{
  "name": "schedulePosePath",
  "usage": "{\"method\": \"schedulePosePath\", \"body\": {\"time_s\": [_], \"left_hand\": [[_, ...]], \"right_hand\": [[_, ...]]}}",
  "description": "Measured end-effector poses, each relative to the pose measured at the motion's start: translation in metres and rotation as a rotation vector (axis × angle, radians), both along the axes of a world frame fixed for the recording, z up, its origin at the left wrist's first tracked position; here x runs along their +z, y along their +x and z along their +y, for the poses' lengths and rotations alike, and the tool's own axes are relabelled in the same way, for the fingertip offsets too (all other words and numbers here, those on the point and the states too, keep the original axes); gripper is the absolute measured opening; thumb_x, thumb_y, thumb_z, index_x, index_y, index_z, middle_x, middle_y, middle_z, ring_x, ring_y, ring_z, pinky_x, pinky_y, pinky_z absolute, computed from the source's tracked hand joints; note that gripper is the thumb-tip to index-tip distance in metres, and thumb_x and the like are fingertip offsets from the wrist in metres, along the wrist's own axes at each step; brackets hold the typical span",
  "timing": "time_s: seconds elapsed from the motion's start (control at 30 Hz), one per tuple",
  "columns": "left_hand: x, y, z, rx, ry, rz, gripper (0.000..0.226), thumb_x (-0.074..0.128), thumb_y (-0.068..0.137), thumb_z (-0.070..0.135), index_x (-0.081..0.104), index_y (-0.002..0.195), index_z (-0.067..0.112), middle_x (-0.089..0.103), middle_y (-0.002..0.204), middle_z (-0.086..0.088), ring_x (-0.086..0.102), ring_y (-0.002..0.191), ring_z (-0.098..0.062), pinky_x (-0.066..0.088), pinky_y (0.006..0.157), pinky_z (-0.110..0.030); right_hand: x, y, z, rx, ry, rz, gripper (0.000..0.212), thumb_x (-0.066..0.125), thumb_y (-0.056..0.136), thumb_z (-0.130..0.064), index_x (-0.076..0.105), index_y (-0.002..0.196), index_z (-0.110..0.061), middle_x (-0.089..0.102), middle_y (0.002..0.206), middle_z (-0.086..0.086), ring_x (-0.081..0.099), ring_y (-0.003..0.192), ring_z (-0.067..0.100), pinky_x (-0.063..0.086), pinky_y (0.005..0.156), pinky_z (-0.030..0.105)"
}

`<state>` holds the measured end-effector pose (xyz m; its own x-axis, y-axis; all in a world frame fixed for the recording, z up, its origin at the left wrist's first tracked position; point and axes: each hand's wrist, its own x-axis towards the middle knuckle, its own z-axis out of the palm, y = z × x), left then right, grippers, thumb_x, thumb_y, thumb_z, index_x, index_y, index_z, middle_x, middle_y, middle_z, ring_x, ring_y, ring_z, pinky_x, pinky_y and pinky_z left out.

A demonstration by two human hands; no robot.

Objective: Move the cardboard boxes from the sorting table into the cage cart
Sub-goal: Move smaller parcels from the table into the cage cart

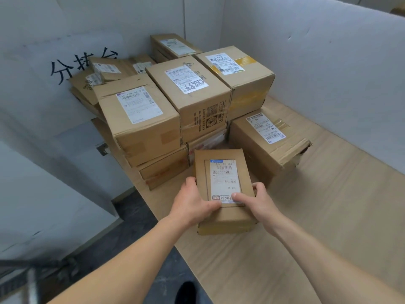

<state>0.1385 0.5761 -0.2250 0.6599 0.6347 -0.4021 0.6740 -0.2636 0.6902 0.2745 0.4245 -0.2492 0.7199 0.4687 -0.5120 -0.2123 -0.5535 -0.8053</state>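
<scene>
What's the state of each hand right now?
Left hand: closed, gripping the small box at its left side.
Right hand: closed, gripping the same box at its right side, thumb on top.

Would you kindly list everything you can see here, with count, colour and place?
small box: one, brown, white label, between both hands
stacked boxes: roughly ten, brown, labelled, table's far end
torn-cornered box: one, brown, right of the stack
table: one, tan cardboard top, centre to right
wall panels: several, white, around the table
shoe: one, black, bottom edge
left hand: one, grips small box's left side
right hand: one, grips small box's right side
</scene>
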Motion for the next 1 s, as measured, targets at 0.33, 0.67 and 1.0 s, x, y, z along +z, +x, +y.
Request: {"method": "schedulePosePath", "body": {"time_s": [0.33,0.67,1.0], "left_hand": [[0.043,-0.035,-0.029,0.155,0.074,-0.227,0.091,0.089,0.068,0.044,0.037,0.139,0.022,0.055,0.128,0.009,0.057,0.112,-0.011,0.051,0.094,-0.031],[0.098,-0.086,-0.051,0.238,0.164,-0.33,0.093,0.089,0.069,0.045,0.036,0.142,0.023,0.053,0.124,0.016,0.055,0.106,-0.003,0.046,0.085,-0.018],[0.14,-0.182,-0.048,0.359,0.323,-0.328,0.091,0.087,0.073,0.044,0.035,0.146,0.024,0.051,0.132,0.014,0.056,0.115,-0.011,0.053,0.099,-0.034]], "right_hand": [[0.042,-0.006,-0.025,0.101,0.293,0.201,0.082,0.073,0.045,-0.052,0.047,0.121,-0.037,0.071,0.103,-0.005,0.064,0.088,0.02,0.045,0.069,0.037],[0.086,-0.031,-0.021,0.342,0.36,0.232,0.078,0.069,0.062,-0.05,0.045,0.136,-0.047,0.067,0.124,-0.001,0.064,0.101,0.025,0.05,0.062,0.033],[0.113,-0.105,0.029,0.515,0.569,0.222,0.078,0.071,0.069,-0.033,0.044,0.142,-0.035,0.07,0.12,0.002,0.072,0.094,0.018,0.056,0.063,0.028]]}}
